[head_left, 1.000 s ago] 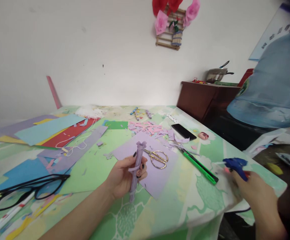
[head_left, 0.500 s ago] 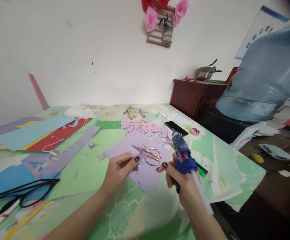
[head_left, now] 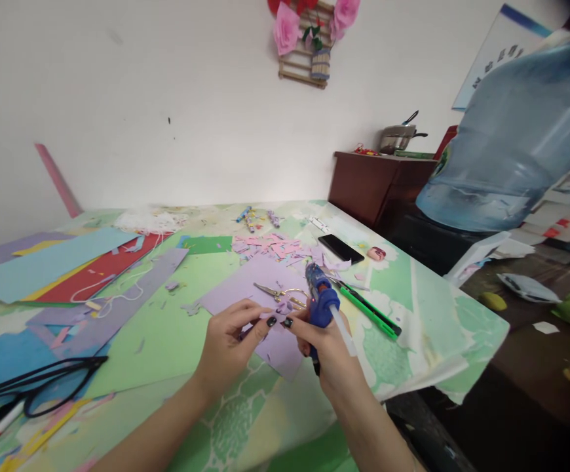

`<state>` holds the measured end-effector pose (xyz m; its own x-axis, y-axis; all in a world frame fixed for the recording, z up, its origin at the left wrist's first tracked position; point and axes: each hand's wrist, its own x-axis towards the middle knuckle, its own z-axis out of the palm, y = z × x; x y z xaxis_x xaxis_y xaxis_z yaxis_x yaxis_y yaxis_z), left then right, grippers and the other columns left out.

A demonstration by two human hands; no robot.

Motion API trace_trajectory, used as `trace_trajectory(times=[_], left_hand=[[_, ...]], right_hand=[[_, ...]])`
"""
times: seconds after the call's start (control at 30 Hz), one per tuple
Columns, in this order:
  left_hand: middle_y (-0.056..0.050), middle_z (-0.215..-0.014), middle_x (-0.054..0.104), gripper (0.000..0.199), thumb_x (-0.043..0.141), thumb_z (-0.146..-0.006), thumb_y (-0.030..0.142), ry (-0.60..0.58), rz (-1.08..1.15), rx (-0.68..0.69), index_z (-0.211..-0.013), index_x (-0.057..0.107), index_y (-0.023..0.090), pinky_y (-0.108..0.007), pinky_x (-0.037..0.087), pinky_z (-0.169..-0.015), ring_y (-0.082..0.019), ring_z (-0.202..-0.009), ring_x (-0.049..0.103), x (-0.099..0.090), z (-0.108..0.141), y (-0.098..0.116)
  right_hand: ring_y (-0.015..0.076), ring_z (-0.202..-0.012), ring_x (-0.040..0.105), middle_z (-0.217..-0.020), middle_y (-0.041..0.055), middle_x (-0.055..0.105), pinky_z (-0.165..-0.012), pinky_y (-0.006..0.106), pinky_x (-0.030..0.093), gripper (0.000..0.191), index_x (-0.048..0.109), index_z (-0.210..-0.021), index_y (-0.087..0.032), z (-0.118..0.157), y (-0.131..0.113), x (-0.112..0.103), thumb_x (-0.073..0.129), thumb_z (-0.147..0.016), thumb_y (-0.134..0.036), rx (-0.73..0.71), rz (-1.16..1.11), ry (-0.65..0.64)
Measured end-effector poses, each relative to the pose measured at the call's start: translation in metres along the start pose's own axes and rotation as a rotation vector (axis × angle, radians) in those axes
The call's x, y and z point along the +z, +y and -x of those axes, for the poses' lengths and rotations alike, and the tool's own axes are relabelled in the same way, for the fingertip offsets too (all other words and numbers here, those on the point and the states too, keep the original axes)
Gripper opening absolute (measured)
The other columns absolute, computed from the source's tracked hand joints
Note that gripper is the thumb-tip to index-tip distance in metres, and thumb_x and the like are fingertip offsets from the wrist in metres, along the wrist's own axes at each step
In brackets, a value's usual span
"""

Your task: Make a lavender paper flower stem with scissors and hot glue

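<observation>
Between thumb and fingers, my left hand [head_left: 238, 337] pinches a small purple paper piece [head_left: 281, 311], whose exact shape is too small to make out. My right hand [head_left: 327, 344] is wrapped round a blue hot glue gun [head_left: 323, 303] with a pale glue stick [head_left: 344, 331] jutting from its back. The right thumb reaches over to the paper piece and appears to touch it. Gold-handled scissors [head_left: 268, 290] lie just beyond my hands on a purple paper sheet [head_left: 233, 292], their handles partly hidden. A green utility knife [head_left: 371, 311] lies right of the glue gun.
Pink and purple paper scraps [head_left: 270, 248] lie beyond the sheet, near a black phone [head_left: 341, 248]. Coloured paper sheets [head_left: 69, 259] and black glasses [head_left: 34, 387] are on the left. A large water bottle [head_left: 501, 144] stands beyond the table's right edge.
My right hand has moved left with the glue gun, bringing its thumb to the paper piece in my left hand. More of the green knife now shows. The view has shifted slightly.
</observation>
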<state>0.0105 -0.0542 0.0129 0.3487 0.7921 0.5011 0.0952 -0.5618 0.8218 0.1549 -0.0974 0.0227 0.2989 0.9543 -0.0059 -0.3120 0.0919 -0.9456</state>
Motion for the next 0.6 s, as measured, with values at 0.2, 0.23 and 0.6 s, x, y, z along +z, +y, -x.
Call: trace_trajectory(times=[0.2, 0.23, 0.6], left_hand=[[-0.004, -0.072, 0.058, 0.013, 0.060, -0.080, 0.024, 0.037, 0.107, -0.079, -0.076, 0.069, 0.017, -0.024, 0.041, -0.053, -0.014, -0.062, 0.054, 0.000, -0.002, -0.003], [-0.003, -0.069, 0.057, 0.014, 0.060, -0.080, 0.025, 0.043, 0.130, -0.103, -0.072, 0.069, 0.017, -0.023, 0.040, -0.053, -0.013, -0.062, 0.052, 0.000, -0.002, -0.003], [0.000, -0.054, 0.055, 0.027, 0.064, -0.075, 0.038, 0.138, 0.427, -0.486, -0.064, 0.064, 0.013, -0.021, 0.027, -0.046, -0.009, -0.050, 0.044, 0.002, -0.005, -0.009]], right_hand=[[0.0021, -0.039, 0.034, -0.059, -0.0036, 0.056, -0.039, 0.019, 0.023, 0.028, 0.053, -0.073, -0.014, 0.000, -0.006, -0.008, 0.075, -0.058, -0.021, -0.063, -0.109, 0.069], [0.0019, -0.040, 0.034, -0.060, -0.0030, 0.057, -0.039, 0.019, 0.023, 0.029, 0.052, -0.075, -0.015, 0.000, -0.008, -0.011, 0.075, -0.058, -0.021, -0.082, -0.131, 0.107], [0.0060, -0.052, 0.043, -0.070, -0.0037, 0.053, -0.041, 0.018, 0.026, 0.033, 0.050, -0.081, -0.019, 0.017, -0.034, -0.037, 0.072, -0.061, -0.008, -0.613, -0.252, 0.520]])
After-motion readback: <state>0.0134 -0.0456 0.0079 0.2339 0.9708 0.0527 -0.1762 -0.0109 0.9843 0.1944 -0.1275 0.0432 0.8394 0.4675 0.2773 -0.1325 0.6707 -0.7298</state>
